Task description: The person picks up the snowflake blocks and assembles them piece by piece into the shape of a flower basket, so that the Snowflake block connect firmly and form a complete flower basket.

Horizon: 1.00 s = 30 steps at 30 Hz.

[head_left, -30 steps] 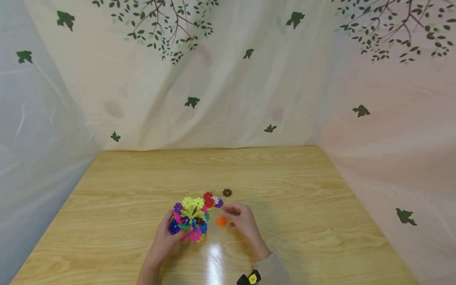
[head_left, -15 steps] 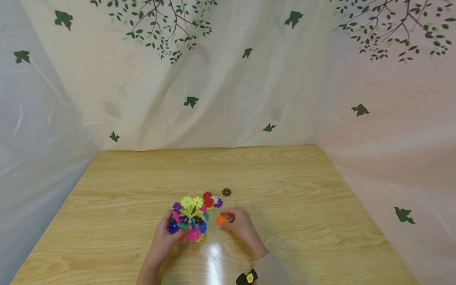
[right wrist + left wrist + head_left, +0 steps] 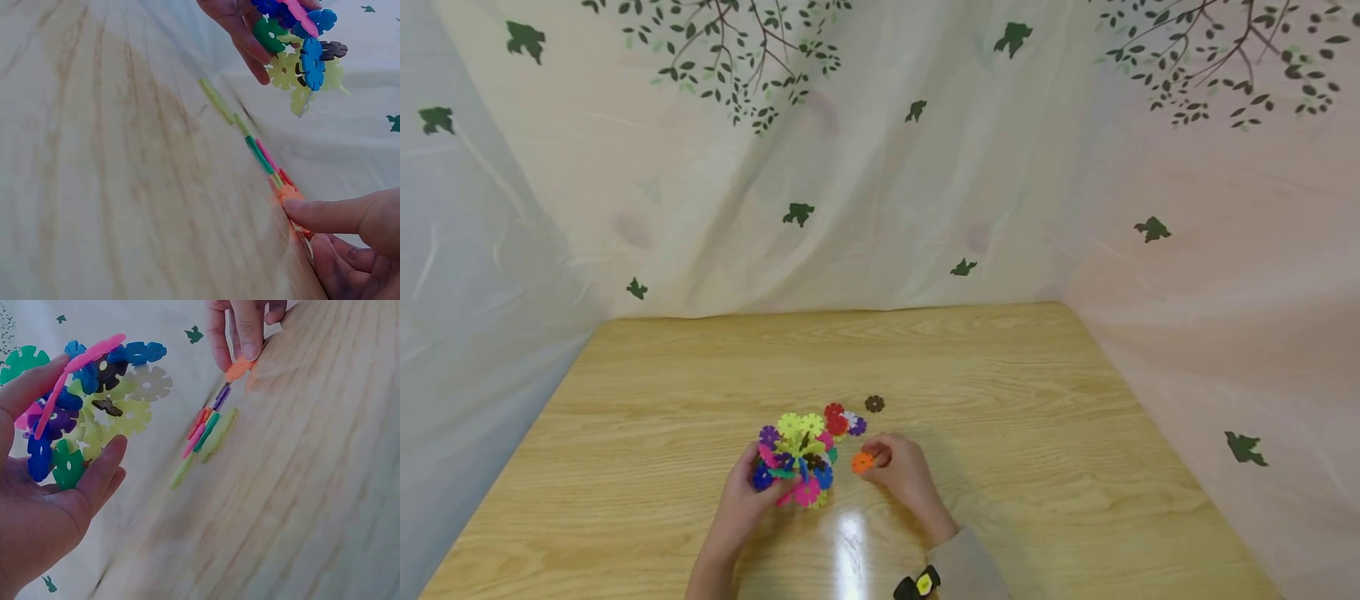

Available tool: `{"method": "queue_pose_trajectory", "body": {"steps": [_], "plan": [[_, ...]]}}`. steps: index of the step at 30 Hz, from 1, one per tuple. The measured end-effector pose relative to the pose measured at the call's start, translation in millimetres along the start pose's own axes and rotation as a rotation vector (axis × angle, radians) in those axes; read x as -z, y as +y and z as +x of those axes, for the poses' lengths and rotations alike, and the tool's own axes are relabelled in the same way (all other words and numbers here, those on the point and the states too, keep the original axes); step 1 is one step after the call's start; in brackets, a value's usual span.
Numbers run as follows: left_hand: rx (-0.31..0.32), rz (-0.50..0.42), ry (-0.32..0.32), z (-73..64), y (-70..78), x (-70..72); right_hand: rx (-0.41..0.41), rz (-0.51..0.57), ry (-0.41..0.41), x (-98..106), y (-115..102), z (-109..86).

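My left hand (image 3: pixel 745 493) grips a ball-like cluster of interlocked plastic snowflake discs (image 3: pixel 805 446) in yellow, blue, pink, purple, green and brown. In the left wrist view, thumb and fingers curl round this cluster (image 3: pixel 62 419), which is off the table. To its right, my right hand (image 3: pixel 908 475) pinches an orange snowflake disc (image 3: pixel 862 462) between thumb and finger. The right wrist view has the orange disc (image 3: pixel 289 192) low at the tabletop, with the thumb on its near face. Part of the disc is hidden by the fingers.
Loose discs lie flat just beyond the cluster: red ones (image 3: pixel 836 423), a purple one (image 3: pixel 857 427) and a brown one (image 3: pixel 874 404) farthest back. Yellow, pink and green loose discs (image 3: pixel 206 440) show edge-on. The wooden table (image 3: pixel 1015 400) ends at a cloth backdrop (image 3: pixel 880 183).
The right fingers have taken a pinch on the orange disc, which has turned to show its notched face. The left hand and cluster stay nearly in place; the view has shifted slightly.
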<state>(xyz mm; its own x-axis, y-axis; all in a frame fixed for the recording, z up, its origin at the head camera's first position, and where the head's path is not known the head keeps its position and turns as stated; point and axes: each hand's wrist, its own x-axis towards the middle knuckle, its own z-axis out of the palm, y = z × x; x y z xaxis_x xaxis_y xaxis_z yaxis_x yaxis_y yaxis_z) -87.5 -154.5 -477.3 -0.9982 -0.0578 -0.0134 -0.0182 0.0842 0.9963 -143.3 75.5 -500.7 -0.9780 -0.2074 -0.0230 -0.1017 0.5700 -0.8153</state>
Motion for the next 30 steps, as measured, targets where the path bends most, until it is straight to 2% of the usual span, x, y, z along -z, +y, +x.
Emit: {"method": "queue_pose_trajectory", "body": {"steps": [4,8,12,16,20,23,30], "plan": [[-0.028,0.001,0.000,-0.5,0.5,-0.4,0.018,-0.034,0.030,-0.5,0.4,0.1],[-0.031,0.006,0.000,-1.1,0.6,-0.6,0.022,0.033,0.043,-0.4,0.7,0.7],[-0.012,0.005,-0.007,-1.6,-0.1,-0.5,-0.030,0.210,0.018,-0.1,1.1,1.0],[-0.037,0.004,-0.020,-2.3,-1.4,-1.6,-0.105,0.406,-0.006,1.6,-0.3,0.7],[-0.060,-0.015,-0.025,-1.6,-2.9,-4.7,-0.129,0.556,-0.013,4.1,-3.7,0.1],[-0.108,-0.016,-0.034,-0.8,-5.9,-6.7,-0.134,0.628,-0.011,4.3,-6.5,-0.3],[-0.290,0.036,-0.050,0.7,-14.4,-8.5,-0.129,0.628,-0.011,-1.4,-11.5,-0.8]]}}
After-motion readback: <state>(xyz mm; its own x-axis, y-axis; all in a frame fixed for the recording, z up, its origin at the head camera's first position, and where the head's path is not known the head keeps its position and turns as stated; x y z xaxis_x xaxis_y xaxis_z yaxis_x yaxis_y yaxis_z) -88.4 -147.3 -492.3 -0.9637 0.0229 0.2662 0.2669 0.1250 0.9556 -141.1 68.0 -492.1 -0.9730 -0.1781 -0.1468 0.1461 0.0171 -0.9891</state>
